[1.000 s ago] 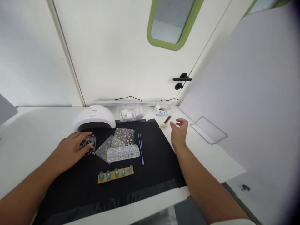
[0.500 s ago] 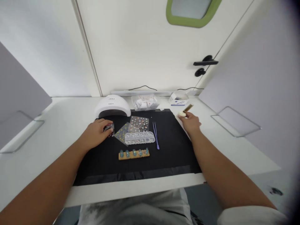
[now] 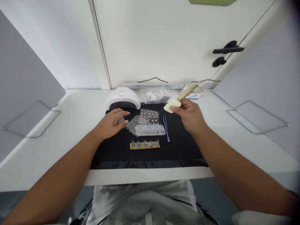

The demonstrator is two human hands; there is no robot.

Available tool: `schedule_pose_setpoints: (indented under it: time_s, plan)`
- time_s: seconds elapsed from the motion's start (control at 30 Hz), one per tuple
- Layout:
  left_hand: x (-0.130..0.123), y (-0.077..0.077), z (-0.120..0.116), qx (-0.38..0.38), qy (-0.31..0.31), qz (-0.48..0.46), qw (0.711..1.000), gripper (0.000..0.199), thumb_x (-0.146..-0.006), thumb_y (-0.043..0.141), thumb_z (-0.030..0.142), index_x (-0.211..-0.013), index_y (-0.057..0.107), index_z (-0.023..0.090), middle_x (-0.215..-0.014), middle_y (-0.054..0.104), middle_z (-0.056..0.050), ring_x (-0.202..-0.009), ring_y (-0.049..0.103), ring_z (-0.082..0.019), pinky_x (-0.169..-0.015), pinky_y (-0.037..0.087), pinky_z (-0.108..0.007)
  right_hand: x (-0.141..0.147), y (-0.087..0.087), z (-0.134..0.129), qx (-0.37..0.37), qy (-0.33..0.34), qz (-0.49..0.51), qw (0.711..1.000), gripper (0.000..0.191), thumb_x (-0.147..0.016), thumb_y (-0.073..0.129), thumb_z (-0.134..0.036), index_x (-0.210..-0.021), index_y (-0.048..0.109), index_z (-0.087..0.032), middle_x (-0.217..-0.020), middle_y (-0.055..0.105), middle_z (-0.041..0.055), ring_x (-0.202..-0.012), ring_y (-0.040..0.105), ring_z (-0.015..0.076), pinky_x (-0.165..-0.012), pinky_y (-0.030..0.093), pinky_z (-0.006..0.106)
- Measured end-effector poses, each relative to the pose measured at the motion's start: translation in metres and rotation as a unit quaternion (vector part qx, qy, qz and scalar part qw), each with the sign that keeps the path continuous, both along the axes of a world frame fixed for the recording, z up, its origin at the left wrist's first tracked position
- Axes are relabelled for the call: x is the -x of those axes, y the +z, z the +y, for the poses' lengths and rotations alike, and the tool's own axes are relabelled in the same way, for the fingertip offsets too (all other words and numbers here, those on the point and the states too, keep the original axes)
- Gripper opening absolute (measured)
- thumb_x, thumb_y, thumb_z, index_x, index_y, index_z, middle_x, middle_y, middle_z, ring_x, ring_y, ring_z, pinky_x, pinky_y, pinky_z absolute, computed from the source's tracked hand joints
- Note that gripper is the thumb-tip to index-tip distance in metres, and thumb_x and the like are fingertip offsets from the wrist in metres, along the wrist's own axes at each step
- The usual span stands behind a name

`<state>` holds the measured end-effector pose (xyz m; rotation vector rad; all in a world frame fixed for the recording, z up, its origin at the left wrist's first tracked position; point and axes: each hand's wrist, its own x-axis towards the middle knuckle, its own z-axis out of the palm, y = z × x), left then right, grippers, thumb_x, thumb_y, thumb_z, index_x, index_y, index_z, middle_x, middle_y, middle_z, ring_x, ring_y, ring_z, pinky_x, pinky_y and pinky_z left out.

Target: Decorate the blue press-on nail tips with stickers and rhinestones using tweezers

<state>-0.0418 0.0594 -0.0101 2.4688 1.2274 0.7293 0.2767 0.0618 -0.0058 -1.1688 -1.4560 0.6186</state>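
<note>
A nail polish bottle (image 3: 172, 105), cream-coloured with a long gold cap, is held raised and tilted in my right hand (image 3: 191, 115). My left hand (image 3: 112, 123) has its thumb and fingers apart over the mat's left side, beside a clear patterned piece (image 3: 120, 120) partly hidden by the fingers. Two sticker sheets, one yellow-dotted (image 3: 134, 125) and one with pale shapes (image 3: 149, 117), overlap to its right. In front of them lies a clear compartment case (image 3: 150, 130). Purple tweezers (image 3: 166, 128) are right of it. Several blue-green false nails stand on a tan strip (image 3: 145, 146).
A white nail lamp (image 3: 123, 97) stands at the back left of the black mat (image 3: 178, 153). Behind the mat are a clear tub of packets (image 3: 155, 95) and a white-and-blue box (image 3: 192, 94). A cable (image 3: 153, 78) runs along the wall.
My right hand has lifted the nail polish bottle and brought it inward over the mat. My left hand's fingers have opened off the clear patterned piece. The camera view has shifted.
</note>
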Motion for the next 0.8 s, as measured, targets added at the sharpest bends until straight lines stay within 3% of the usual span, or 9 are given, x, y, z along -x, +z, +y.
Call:
schedule_pose_setpoints:
  time_s: [0.03,0.13,0.27,0.47,0.57,0.67,0.8]
  plan:
    - [-0.002,0.000,-0.002,0.007,-0.019,-0.025,0.999,0.039,-0.092,0.048,0.039,-0.125,0.059,0.019,-0.121,0.061,-0.008,-0.109,0.059,-0.023,-0.096,0.049,-0.038,0.017,0.002,0.000,0.019,0.049,0.013,0.999,0.024,-0.074,0.070,-0.033,-0.094,0.070,-0.020,-0.086,0.069,0.0012,-0.078,0.063,0.0185,-0.083,0.051,0.040]
    - [-0.008,-0.001,-0.008,0.008,-0.075,-0.109,0.991,0.043,-0.094,0.050,0.038,-0.134,0.051,0.020,-0.124,0.058,-0.009,-0.109,0.058,-0.021,-0.098,0.048,-0.038,0.063,0.006,0.000,0.041,0.109,-0.005,0.993,0.021,-0.073,0.070,-0.032,-0.089,0.072,-0.019,-0.081,0.066,0.0018,-0.075,0.060,0.0177,-0.077,0.050,0.038]
    - [-0.016,-0.005,-0.009,0.012,-0.127,-0.148,0.981,0.048,-0.092,0.056,0.041,-0.135,0.047,0.021,-0.119,0.061,-0.009,-0.105,0.058,-0.022,-0.093,0.049,-0.038,0.095,0.004,0.001,0.038,0.171,-0.034,0.984,0.024,-0.073,0.070,-0.034,-0.092,0.073,-0.020,-0.082,0.056,0.0011,-0.079,0.055,0.0173,-0.082,0.046,0.039]
    - [-0.026,-0.007,-0.012,0.063,-0.082,-0.194,0.976,0.025,-0.093,0.055,0.038,-0.107,0.056,0.018,-0.089,0.063,-0.002,-0.077,0.059,-0.015,-0.067,0.048,-0.027,0.103,-0.003,-0.004,0.030,0.203,-0.035,0.978,0.020,-0.077,0.070,-0.039,-0.087,0.072,-0.022,-0.082,0.059,0.0016,-0.085,0.055,0.0198,-0.085,0.044,0.040]
    - [-0.025,-0.008,-0.013,0.082,-0.082,-0.204,0.972,0.020,-0.095,0.052,0.036,-0.101,0.056,0.018,-0.085,0.061,0.000,-0.074,0.056,-0.013,-0.065,0.045,-0.026,0.102,-0.003,-0.006,0.027,0.220,-0.027,0.975,0.027,-0.076,0.072,-0.047,-0.086,0.072,-0.022,-0.086,0.060,0.0028,-0.088,0.057,0.0205,-0.084,0.045,0.038]
    - [-0.020,-0.008,-0.012,0.075,-0.109,-0.197,0.971,0.017,-0.096,0.050,0.034,-0.099,0.056,0.019,-0.084,0.059,0.001,-0.075,0.055,-0.012,-0.067,0.044,-0.025,0.097,-0.004,-0.007,0.043,0.231,0.050,0.971,0.037,-0.075,0.072,-0.054,-0.096,0.072,-0.023,-0.090,0.062,0.0026,-0.082,0.059,0.0174,-0.077,0.048,0.033]
    - [-0.014,-0.010,-0.009,0.063,-0.102,-0.162,0.980,0.017,-0.096,0.050,0.034,-0.100,0.056,0.018,-0.084,0.058,0.001,-0.075,0.055,-0.013,-0.066,0.042,-0.025,0.088,-0.006,-0.008,0.022,0.216,0.167,0.962,0.035,-0.074,0.073,-0.054,-0.094,0.071,-0.025,-0.072,0.061,-0.0021,-0.064,0.053,0.0118,-0.063,0.047,0.027]
